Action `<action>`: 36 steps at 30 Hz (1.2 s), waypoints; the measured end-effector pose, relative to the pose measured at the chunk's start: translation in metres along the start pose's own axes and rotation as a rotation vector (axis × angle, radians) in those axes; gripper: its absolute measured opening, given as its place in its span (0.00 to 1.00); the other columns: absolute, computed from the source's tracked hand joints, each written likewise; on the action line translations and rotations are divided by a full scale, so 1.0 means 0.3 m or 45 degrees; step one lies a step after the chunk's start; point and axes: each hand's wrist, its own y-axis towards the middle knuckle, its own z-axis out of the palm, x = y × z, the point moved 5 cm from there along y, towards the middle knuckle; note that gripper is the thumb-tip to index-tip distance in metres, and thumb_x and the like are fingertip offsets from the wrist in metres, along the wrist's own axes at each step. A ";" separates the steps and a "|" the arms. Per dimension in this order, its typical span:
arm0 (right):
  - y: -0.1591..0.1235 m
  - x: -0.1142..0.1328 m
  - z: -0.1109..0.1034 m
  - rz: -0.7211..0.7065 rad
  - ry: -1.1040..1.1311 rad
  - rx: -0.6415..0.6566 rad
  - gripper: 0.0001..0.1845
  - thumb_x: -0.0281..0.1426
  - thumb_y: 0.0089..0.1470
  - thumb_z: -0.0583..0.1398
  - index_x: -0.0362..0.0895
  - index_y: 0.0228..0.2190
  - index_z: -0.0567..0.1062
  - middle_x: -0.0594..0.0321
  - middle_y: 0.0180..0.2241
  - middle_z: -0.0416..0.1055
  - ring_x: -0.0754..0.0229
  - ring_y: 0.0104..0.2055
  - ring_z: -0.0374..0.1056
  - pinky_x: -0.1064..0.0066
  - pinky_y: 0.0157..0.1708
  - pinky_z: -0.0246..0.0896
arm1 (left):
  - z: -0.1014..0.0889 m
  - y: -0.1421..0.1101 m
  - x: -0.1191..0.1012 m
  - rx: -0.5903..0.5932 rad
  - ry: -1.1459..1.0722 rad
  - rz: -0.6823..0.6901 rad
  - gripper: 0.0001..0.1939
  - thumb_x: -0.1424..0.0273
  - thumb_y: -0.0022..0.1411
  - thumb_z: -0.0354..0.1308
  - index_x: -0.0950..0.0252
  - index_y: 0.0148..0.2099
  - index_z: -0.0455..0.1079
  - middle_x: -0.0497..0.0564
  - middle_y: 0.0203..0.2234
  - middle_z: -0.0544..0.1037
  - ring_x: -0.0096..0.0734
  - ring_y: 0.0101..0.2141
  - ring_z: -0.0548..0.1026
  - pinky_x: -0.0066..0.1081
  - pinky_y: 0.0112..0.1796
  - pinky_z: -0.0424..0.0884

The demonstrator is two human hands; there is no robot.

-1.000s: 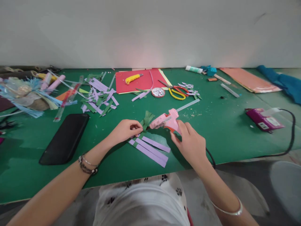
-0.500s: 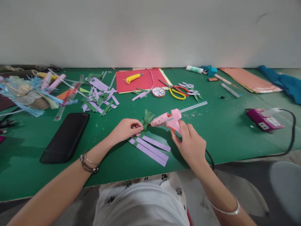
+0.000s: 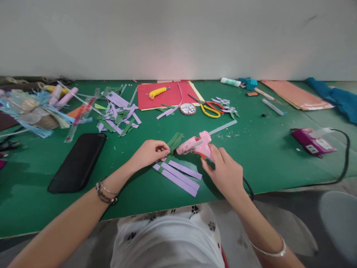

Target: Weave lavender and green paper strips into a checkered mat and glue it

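My right hand (image 3: 224,171) is wrapped round the handle of a pink glue gun (image 3: 198,144), with a clear glue stick (image 3: 223,127) poking from its back. The nozzle points left and down, at the green paper strips (image 3: 175,140); whether it touches them I cannot tell. Fingers of my left hand (image 3: 153,152) are pinched at the edge of these strips, where they cross purple paper strips (image 3: 181,180). The purple ends fan out to the lower right on the green table. My fingers hide part of the crossing.
A black phone (image 3: 78,163) lies left of my left forearm. Farther back are a pile of purple and green paper pieces (image 3: 119,113), scissors (image 3: 210,111), a yellow cutter (image 3: 158,93) on red paper (image 3: 173,99), and a purple box (image 3: 314,141) with a black cable (image 3: 347,160).
The glue gun and my right hand have shifted slightly left and down. The green strips' upper ends, bent before, now lie straighter toward the upper right. My left hand has barely moved.
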 end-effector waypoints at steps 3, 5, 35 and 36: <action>-0.002 -0.002 0.002 -0.003 0.043 0.035 0.17 0.36 0.54 0.48 0.40 0.39 0.70 0.60 0.25 0.67 0.66 0.22 0.60 0.75 0.16 0.42 | 0.001 0.000 -0.002 0.000 0.014 0.012 0.08 0.67 0.49 0.53 0.66 0.25 0.67 0.45 0.14 0.70 0.22 0.16 0.67 0.20 0.17 0.60; -0.003 -0.004 0.005 -0.003 0.039 0.055 0.17 0.37 0.54 0.48 0.40 0.39 0.70 0.60 0.25 0.68 0.66 0.23 0.61 0.75 0.16 0.43 | 0.001 0.000 -0.004 -0.004 0.010 0.015 0.08 0.67 0.48 0.53 0.66 0.25 0.67 0.45 0.14 0.70 0.22 0.16 0.67 0.20 0.17 0.60; 0.001 -0.352 0.073 0.664 -0.024 0.368 0.21 0.45 0.49 0.51 0.42 0.36 0.69 0.55 0.31 0.70 0.55 0.30 0.63 0.70 0.22 0.50 | -0.003 -0.022 -0.019 -0.054 0.158 0.124 0.12 0.69 0.52 0.51 0.68 0.38 0.68 0.46 0.22 0.72 0.23 0.20 0.68 0.23 0.22 0.63; 0.001 -0.373 0.084 0.670 -0.053 0.422 0.21 0.44 0.49 0.50 0.41 0.35 0.70 0.55 0.30 0.69 0.55 0.29 0.63 0.70 0.22 0.50 | -0.001 -0.031 -0.024 -0.056 0.207 0.174 0.12 0.69 0.52 0.51 0.67 0.39 0.68 0.47 0.25 0.72 0.23 0.21 0.68 0.23 0.24 0.64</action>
